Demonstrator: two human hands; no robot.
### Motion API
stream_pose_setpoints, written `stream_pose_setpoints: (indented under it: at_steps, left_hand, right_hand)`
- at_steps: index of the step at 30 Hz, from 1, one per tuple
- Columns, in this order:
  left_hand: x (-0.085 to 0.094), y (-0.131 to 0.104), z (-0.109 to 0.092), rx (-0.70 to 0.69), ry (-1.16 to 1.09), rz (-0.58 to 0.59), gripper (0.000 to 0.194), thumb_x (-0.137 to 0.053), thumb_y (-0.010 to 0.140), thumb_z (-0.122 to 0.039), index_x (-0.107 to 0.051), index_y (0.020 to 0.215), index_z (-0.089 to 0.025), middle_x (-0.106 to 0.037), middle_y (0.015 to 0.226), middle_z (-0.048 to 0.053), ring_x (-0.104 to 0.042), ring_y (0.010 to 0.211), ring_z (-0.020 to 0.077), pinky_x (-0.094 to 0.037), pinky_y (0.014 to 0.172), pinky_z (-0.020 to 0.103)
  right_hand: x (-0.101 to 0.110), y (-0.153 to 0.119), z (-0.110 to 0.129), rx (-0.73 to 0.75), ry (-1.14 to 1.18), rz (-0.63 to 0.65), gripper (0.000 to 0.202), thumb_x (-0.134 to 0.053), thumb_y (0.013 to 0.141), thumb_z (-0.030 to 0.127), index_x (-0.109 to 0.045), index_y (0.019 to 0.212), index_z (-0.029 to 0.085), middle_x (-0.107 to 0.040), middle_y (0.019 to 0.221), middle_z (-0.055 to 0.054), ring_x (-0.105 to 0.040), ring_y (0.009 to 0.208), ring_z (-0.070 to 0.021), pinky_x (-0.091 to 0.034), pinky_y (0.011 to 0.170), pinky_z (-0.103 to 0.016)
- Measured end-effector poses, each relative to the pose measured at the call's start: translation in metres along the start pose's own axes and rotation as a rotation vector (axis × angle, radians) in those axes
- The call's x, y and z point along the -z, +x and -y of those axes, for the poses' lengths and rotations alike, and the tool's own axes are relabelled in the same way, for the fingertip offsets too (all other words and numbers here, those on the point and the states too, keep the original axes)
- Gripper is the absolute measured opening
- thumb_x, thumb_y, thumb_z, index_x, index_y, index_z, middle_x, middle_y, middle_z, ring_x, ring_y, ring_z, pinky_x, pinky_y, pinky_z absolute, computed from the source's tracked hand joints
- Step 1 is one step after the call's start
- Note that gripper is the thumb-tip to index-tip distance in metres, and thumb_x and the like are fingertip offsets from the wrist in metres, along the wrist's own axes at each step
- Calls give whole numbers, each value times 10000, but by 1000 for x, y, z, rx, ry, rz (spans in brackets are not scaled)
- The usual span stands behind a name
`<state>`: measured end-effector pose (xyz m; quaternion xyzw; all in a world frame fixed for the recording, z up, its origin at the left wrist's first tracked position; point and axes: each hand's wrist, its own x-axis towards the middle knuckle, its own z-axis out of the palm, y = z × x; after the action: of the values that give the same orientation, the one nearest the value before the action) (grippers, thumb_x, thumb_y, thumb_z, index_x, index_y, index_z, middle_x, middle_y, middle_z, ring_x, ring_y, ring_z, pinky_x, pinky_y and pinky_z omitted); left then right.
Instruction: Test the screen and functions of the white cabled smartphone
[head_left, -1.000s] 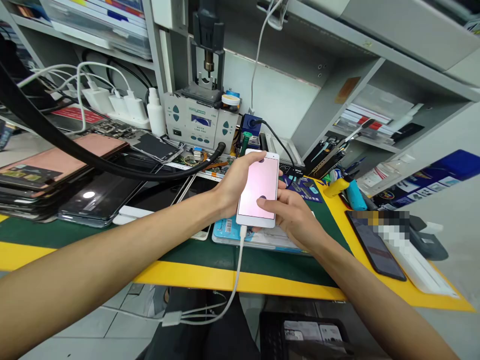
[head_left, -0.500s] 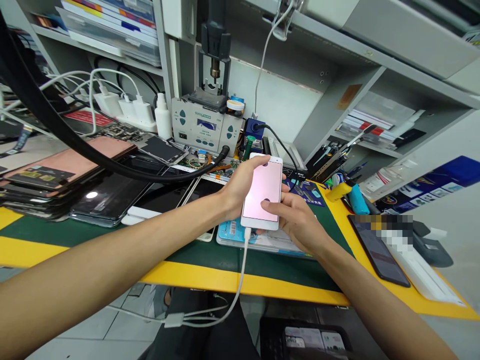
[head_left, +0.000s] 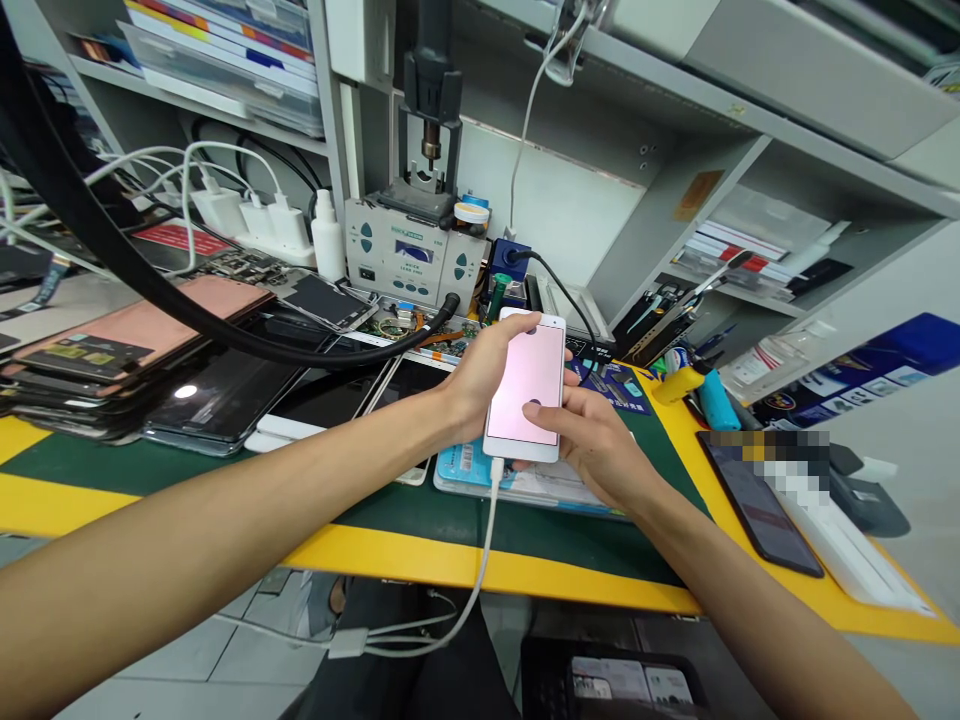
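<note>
Both bare forearms reached in from the near edge and met over the middle of the green-and-yellow worktop. Left hand cupped the left side of a white slab-shaped smartphone with a lit pink screen, fingers wrapped behind and clamped on it, one fingertip curling over the far top edge. Right hand supported the phone's near right corner from below, fingers closed on it, thumb laid across the lower screen. Phone was held above the worktop, tilted up toward the camera, long axis running near to far.

A white charging cable was plugged into the phone's near end and hung down past the yellow worktop edge, looping left.

Below the hands lay a light blue flat package. Far behind stood a grey box-shaped rework station with a small display. To the right, a black phone lay flat on the yellow strip. To the left, a stack of dark phone screens.
</note>
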<state>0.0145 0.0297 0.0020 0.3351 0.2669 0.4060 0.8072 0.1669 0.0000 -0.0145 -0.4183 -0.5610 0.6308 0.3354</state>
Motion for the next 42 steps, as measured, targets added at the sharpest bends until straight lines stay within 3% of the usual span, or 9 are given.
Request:
stream_pose_setpoints:
  at_steps: [4, 21, 42]
  left_hand:
    - [3, 2, 2, -15, 12, 29, 436, -476, 878, -525, -668, 969, -145, -713, 839, 102, -643, 617, 207, -480, 473, 284]
    - [2, 2, 2, -11, 8, 24, 432, -446, 898, -515, -668, 885, -145, -702, 791, 94, -642, 610, 198, -490, 463, 277]
    - [1, 4, 2, -11, -25, 8, 445, -492, 867, -532, -679, 914, -132, -698, 761, 91, -634, 572, 206, -480, 449, 288]
  right_hand:
    - [-3, 0, 3, -14, -5, -17, 299, -767, 761, 393, -722, 878, 121, -737, 790, -90, -683, 666, -199, -571, 586, -327]
    - [-4, 1, 0, 21, 6, -25, 258, -750, 777, 373, -722, 834, 123, -730, 761, -81, -680, 663, -194, -593, 587, -333]
    - [-4, 0, 3, 17, 4, -17, 253, -738, 783, 362, -721, 860, 121, -731, 790, -83, -685, 693, -201, -609, 609, -356]
